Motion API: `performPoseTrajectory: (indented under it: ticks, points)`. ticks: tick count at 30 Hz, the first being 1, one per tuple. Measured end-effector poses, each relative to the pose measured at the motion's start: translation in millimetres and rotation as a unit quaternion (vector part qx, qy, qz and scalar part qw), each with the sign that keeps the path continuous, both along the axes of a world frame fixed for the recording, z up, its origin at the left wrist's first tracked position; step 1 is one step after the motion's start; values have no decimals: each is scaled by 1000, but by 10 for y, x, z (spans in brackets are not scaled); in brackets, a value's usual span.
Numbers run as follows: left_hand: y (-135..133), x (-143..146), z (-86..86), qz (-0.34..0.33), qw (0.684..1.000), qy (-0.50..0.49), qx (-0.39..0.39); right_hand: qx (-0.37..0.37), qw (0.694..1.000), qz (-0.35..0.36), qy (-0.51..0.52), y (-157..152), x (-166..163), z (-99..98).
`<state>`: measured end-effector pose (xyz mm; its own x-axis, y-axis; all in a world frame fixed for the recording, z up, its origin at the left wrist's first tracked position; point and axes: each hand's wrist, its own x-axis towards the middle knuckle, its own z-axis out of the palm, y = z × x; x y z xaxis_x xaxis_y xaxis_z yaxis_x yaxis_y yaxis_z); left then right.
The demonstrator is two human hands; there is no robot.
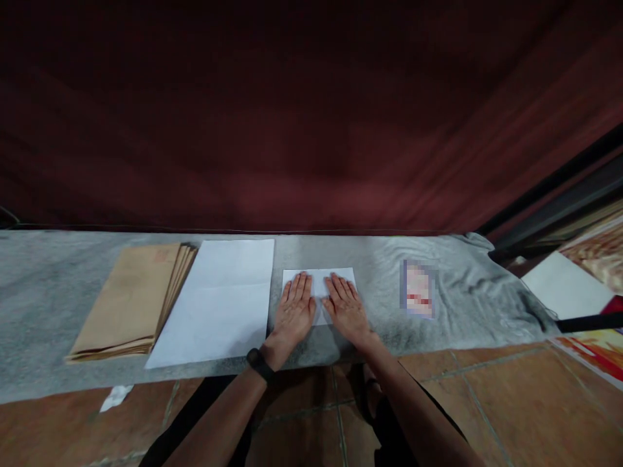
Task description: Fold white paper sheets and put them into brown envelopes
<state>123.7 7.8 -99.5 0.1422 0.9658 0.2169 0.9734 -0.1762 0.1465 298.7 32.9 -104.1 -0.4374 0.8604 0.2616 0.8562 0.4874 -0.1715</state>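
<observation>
Dark red curtain cloth (292, 117) fills the whole upper half of the frame, hanging behind a long table (43, 292) covered in grey fabric that runs across the middle from edge to edge and wrinkles toward the right. Terracotta floor tiles (511, 402) take up the lower part of the frame. On the table, left of centre, lies a large white sheet (219, 298), and touching its left edge is a fanned stack of brown envelopes (131, 298). Just right of the large sheet, at the centre of the frame, sits a small white folded paper (318, 277). The left hand (294, 311) and right hand (346, 310) both lie flat on it, palms down, fingers stretched out, side by side with the thumbs close together and gripping nothing. A small blurred card (418, 288) lies further right on the fabric, apart from the hands. A black wristband (257, 363) circles the left wrist. A white scrap (115, 397) lies on the tiles at lower left.
</observation>
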Motion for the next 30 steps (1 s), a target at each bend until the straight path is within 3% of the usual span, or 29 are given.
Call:
performPoseTrajectory:
  ticks: [15,18,22,26,30]
  points:
    - [-31,-122,16,45,999,-3,1,-32,996,-82,-18,121,570,13]
    - [2,-46,87,52,999,1,14,-29,996,-84,1,128,488,69]
    - [91,133,151,-3,1000,-2,0,-45,998,-19,39,103,131,136]
    - [156,215,107,-14,1000,7,-19,-61,997,29,37,83,-164,114]
    - [151,132,47,-11,1000,5,0,-52,998,21,16,96,-153,61]
